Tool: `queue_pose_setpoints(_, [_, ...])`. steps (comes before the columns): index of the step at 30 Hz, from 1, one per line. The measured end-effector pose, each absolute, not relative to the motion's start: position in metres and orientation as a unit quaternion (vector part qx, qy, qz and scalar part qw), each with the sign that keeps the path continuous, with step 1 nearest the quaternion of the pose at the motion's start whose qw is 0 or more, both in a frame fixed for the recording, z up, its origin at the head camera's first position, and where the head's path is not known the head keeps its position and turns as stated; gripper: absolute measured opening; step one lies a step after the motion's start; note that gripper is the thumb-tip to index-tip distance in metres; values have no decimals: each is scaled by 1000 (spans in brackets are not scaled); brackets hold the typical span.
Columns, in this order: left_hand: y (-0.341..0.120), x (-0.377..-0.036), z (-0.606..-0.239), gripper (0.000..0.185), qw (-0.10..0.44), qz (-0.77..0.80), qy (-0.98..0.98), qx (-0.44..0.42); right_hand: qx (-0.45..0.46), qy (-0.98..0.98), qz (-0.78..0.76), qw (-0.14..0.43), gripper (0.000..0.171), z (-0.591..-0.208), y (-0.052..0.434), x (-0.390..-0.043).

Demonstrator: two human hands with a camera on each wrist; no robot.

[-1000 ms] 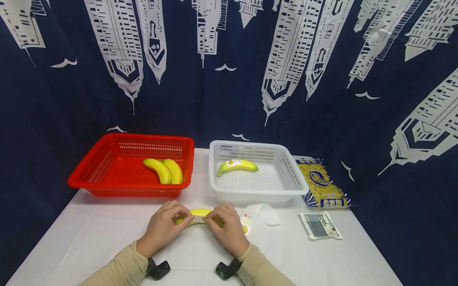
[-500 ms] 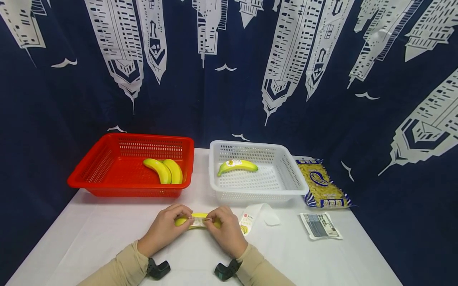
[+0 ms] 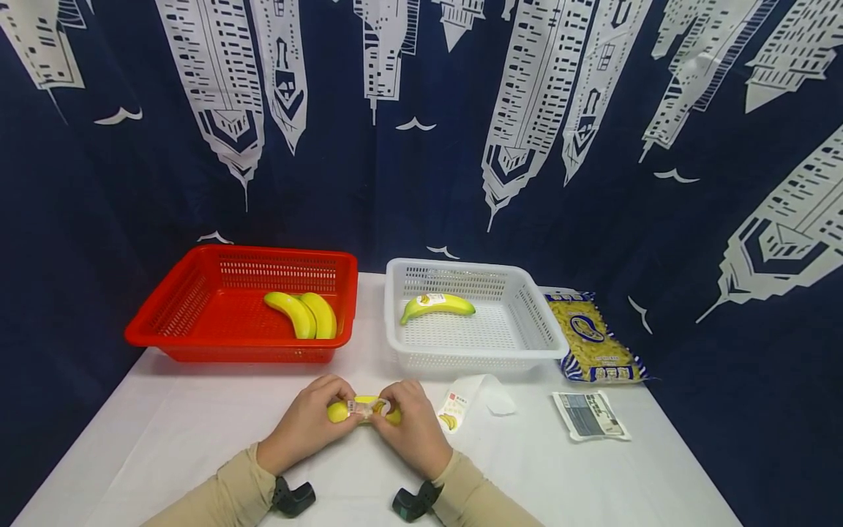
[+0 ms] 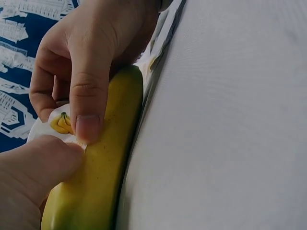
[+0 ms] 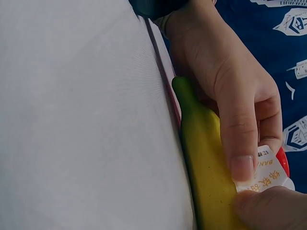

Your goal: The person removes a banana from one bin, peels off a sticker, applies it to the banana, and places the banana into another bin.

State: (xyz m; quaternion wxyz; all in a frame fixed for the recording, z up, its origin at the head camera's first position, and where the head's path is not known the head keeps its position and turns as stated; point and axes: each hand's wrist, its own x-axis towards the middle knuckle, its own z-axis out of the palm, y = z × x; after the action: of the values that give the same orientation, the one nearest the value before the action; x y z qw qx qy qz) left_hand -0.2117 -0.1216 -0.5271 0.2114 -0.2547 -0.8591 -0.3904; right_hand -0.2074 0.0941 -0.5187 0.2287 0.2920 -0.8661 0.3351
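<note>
On the white table, both hands hold a yellow banana (image 3: 364, 411) near the front edge. My left hand (image 3: 342, 405) curls round its left end and my right hand (image 3: 388, 405) round its right end, hiding most of it. A white printed label (image 3: 364, 407) lies across the banana's middle. The thumbs of both hands press the label's edges, seen close in the left wrist view on the banana (image 4: 103, 177) and in the right wrist view on the label (image 5: 268, 171). The banana (image 5: 206, 167) lies along the tablecloth.
A red basket (image 3: 197, 329) at the back left holds two bananas (image 3: 304, 315). A white basket (image 3: 546, 337) beside it holds one labelled banana (image 3: 437, 305). A white sticker sheet (image 3: 470, 401), a small grey packet (image 3: 590, 415) and a yellow-blue bag (image 3: 590, 338) lie to the right.
The hands have drawn closer together over the banana, covering more of it. The label now wraps more tightly round its middle.
</note>
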Motion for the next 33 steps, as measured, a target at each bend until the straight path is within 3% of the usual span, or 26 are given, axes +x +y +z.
queue_pose_setpoints(9, [-121,-210,-527,38,197,-391,-864,-248,277,-877,323,222,40,-517,94,-206])
queue_pose_setpoints(14, [-126,-209,-523,38,158,-408,-864,-247,258,-881,339,204,51,-518,96,-207])
queue_pose_setpoints(18, [-130,-209,-521,42,131,-421,-864,-241,260,-875,358,195,48,-520,99,-208])
queue_pose_setpoints(21, [-131,-209,-522,43,154,-409,-866,-244,271,-867,369,195,47,-521,101,-207])
queue_pose_setpoints(27, [-133,-210,-524,39,250,-331,-860,-298,327,-851,362,192,40,-523,105,-207])
queue_pose_setpoints(33, [-133,-210,-525,30,267,-321,-849,-324,388,-812,355,251,27,-522,107,-210])
